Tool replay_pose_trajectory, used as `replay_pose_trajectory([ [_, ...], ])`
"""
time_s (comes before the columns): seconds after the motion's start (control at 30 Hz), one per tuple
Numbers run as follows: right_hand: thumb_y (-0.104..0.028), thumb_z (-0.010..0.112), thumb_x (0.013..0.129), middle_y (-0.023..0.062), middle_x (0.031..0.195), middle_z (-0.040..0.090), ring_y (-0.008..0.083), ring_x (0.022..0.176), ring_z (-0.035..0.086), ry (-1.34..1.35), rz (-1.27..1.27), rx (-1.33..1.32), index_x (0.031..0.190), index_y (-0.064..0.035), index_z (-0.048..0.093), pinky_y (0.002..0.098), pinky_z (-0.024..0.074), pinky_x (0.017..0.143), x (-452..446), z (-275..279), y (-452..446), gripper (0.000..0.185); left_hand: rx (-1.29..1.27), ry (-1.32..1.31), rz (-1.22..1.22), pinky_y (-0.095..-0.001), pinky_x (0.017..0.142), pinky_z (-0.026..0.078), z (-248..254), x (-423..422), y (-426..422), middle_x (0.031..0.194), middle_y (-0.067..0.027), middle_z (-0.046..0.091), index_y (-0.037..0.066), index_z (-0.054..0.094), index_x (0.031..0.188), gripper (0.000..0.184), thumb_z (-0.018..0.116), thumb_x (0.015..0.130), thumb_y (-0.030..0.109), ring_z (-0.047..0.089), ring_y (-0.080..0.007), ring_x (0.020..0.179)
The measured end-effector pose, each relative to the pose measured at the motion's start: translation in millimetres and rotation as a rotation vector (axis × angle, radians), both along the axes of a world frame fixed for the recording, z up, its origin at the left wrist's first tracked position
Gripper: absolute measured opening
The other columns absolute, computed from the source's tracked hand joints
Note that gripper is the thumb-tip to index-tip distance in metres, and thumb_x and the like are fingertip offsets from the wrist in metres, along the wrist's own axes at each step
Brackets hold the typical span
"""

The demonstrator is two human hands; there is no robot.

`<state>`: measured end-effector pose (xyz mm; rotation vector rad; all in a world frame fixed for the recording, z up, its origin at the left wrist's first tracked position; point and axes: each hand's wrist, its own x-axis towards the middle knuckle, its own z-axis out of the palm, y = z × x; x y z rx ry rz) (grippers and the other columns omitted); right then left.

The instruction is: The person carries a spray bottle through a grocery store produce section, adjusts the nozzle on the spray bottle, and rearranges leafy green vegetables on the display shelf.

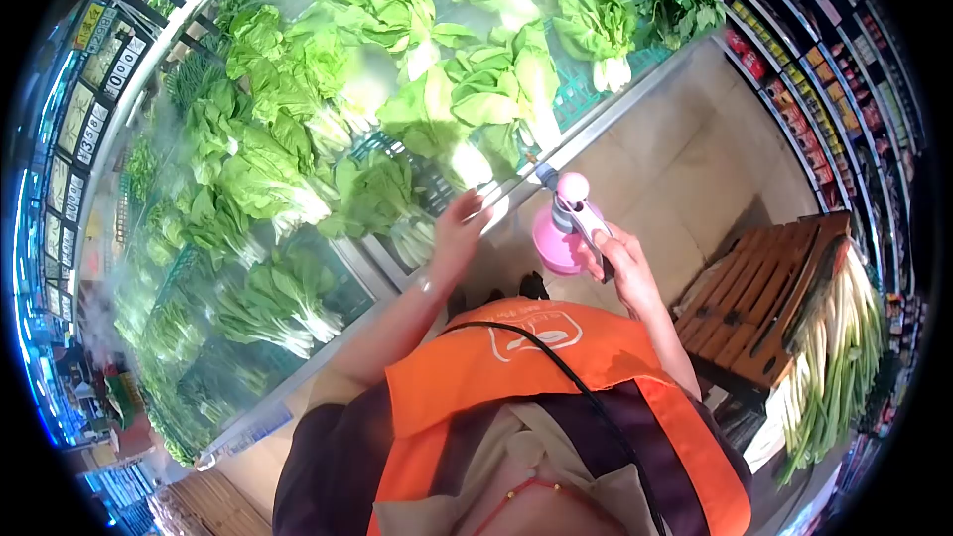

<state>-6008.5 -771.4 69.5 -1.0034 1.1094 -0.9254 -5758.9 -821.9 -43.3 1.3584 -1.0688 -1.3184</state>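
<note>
My right hand (617, 256) is wrapped around the handle of a pink spray bottle (558, 241) with a grey and pink head. Its nozzle points towards the vegetable display. My left hand (462, 231) is at the front edge of the display, close to the white stem of a leafy green (467, 161). Its fingers look loosely stretched out, and I see nothing held in them. Around it lie heads of leafy greens, including one bunch (382, 194) on a dark crate and a pale green lettuce (273, 179) further left.
A metal rim (635, 94) borders the greens. On the right stands a brown slatted wooden stand (764, 288), with long leeks or scallions (834, 367) beside it. Shelves of packaged goods (809, 79) line the far right. Price signs (89, 119) run along the left, and mist hangs over the display.
</note>
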Motion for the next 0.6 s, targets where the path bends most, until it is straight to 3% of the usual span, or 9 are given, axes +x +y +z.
replay_pose_trajectory([
  [0.03,-0.029,0.047,0.09,0.001,0.061,0.05,0.0078,0.05,0.042,-0.002,-0.024,-0.003,0.088,0.0014,0.057,0.0226,0.035,0.049,-7.8,2.6,-1.4,0.032,0.042,-0.003,-0.026,-0.0314,0.093,0.043,-17.4,-23.4,-23.8,0.117,-0.0177,0.058,-0.007,0.049,0.124,0.062,0.073,0.079,0.028,0.057,-0.023,0.106],
  [0.07,-0.029,0.047,0.09,0.0012,0.061,0.05,0.008,0.05,0.042,-0.003,-0.044,-0.011,0.087,0.0014,0.057,0.0226,0.035,0.048,-14.6,8.2,-3.0,0.032,0.088,-0.16,-0.185,-0.0304,0.09,0.044,-4.1,-40.1,-50.5,0.114,-0.0176,0.06,-0.009,0.051,0.12,0.063,0.074,0.077,0.031,0.057,-0.0235,0.106],
  [0.13,-0.029,0.048,0.089,0.0017,0.061,0.05,0.0084,0.049,0.043,-0.004,-0.087,-0.032,0.086,0.0011,0.055,0.0223,0.035,0.047,-28.9,10.8,-4.6,0.031,0.179,0.23,-0.124,-0.0301,0.085,0.044,-83.2,-80.6,-104.7,0.107,-0.0171,0.062,-0.009,0.056,0.112,0.062,0.075,0.074,0.036,0.059,-0.0225,0.1],
  [0.23,-0.03,0.048,0.089,0.0018,0.06,0.049,0.0084,0.049,0.043,0.014,-0.149,-0.003,0.085,0.0013,0.055,0.0222,0.035,0.047,-51.5,11.5,-2.1,0.032,0.248,-0.074,0.126,-0.0292,0.077,0.046,-75.5,-123.0,-157.8,0.098,-0.0155,0.063,-0.009,0.059,0.104,0.063,0.078,0.07,0.041,0.059,-0.0204,0.086],
  [0.3,-0.031,0.049,0.089,0.002,0.06,0.05,0.0087,0.049,0.043,0.016,-0.188,0.023,0.086,0.0017,0.055,0.0228,0.0346,0.048,-64.2,8.7,1.9,0.033,0.398,0.071,0.133,-0.0286,0.07,0.047,-87.0,-131.2,-182.2,0.092,-0.0137,0.063,-0.009,0.061,0.099,0.066,0.08,0.066,0.044,0.058,-0.0174,0.077],
  [0.37,-0.031,0.049,0.089,0.002,0.06,0.05,0.0088,0.049,0.043,0.028,-0.227,0.062,0.087,0.002,0.056,0.0232,0.0344,0.048,-76.1,2.9,1.8,0.034,0.218,0.284,0.225,-0.0292,0.065,0.048,-49.3,-139.0,-179.5,0.085,-0.0105,0.066,-0.007,0.064,0.093,0.046,0.081,0.069,0.028,0.06,-0.0143,0.073],
  [0.43,-0.03,0.049,0.09,0.0019,0.06,0.05,0.0089,0.049,0.044,0.029,-0.223,0.071,0.089,0.0026,0.056,0.0234,0.0342,0.048,-86.8,-0.9,0.7,0.034,0.145,0.248,0.307,-0.0282,0.066,0.048,-51.6,-146.9,-187.6,0.084,-0.0096,0.066,-0.006,0.065,0.093,0.037,0.08,0.07,0.019,0.061,-0.015,0.071],
  [0.53,-0.03,0.048,0.09,0.002,0.061,0.05,0.0088,0.05,0.044,0.033,-0.237,0.068,0.091,0.0027,0.056,0.0233,0.0342,0.048,-99.0,-4.4,-6.3,0.033,-0.02,0.131,0.406,-0.0265,0.067,0.049,-65.4,-162.1,-204.5,0.088,-0.0097,0.067,-0.005,0.065,0.094,0.034,0.079,0.072,0.016,0.061,-0.0139,0.073],
  [0.6,-0.029,0.048,0.091,0.0022,0.062,0.05,0.0088,0.05,0.044,0.048,-0.258,0.08,0.092,0.0027,0.056,0.0233,0.0341,0.048,-100.4,0.7,-10.6,0.033,-0.137,0.261,0.386,-0.0259,0.069,0.049,-59.2,-172.5,-201.0,0.091,-0.0091,0.067,-0.005,0.065,0.096,0.032,0.077,0.074,0.015,0.061,-0.013,0.074],
])
